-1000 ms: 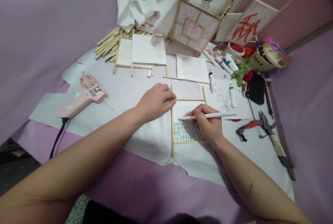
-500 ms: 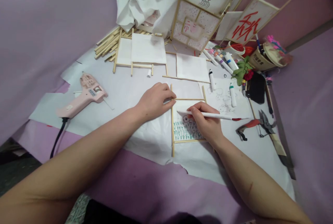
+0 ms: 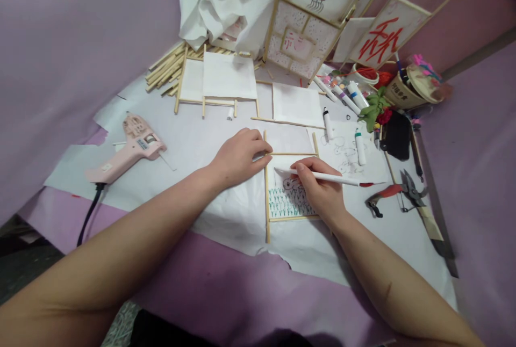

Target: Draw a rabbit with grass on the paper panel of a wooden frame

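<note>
My right hand grips a slim white pen. Its tip meets the white panel of a small wooden-stick frame. Rows of green grass-like marks cover the panel's lower part, with a dark outlined figure above them, partly hidden by my right hand. A thin line runs down beneath the pen tip. My left hand lies at the frame's upper left corner, fingers curled and thumb against the left stick.
A pink glue gun lies at left. Behind are blank framed panels and a stick pile. A black-tipped marker, green marker, sketch sheet and red-handled pruning shears lie right. Decorated panels stand behind.
The pen tip has shifted up slightly on the panel, and a thin line now shows beneath it. My left hand stays in place.
</note>
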`<state>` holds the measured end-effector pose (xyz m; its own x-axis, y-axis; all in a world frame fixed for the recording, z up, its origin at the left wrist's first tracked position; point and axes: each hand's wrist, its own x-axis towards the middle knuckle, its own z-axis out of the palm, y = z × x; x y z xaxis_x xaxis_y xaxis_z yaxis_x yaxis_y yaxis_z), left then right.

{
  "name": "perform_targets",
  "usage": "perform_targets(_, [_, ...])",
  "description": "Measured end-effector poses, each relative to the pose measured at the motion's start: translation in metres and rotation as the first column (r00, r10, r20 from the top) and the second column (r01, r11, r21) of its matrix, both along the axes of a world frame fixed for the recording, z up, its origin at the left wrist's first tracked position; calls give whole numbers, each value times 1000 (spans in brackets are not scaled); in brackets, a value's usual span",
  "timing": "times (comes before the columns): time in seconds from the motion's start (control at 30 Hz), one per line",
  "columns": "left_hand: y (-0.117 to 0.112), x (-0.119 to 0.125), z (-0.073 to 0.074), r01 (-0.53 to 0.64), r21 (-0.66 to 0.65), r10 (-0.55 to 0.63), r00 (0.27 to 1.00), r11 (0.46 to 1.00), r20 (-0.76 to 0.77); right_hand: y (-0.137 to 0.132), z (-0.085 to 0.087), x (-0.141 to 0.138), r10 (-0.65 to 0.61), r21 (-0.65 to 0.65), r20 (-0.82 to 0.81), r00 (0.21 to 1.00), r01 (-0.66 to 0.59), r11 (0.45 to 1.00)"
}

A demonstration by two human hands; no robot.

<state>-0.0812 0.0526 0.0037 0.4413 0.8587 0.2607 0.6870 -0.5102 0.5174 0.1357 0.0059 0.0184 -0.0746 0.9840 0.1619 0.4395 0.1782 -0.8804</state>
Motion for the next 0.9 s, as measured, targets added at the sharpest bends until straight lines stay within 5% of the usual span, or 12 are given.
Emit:
perform_targets(0.67, [0,0,1,-6,-17,5,1000,1000,-4,-4,2,2,63,1,-18,998,-63,998])
perform_targets(0.9, [0,0,2,-4,-13,4,1000,1000,-1,-2,1,2,-6,74,31,999,4,997])
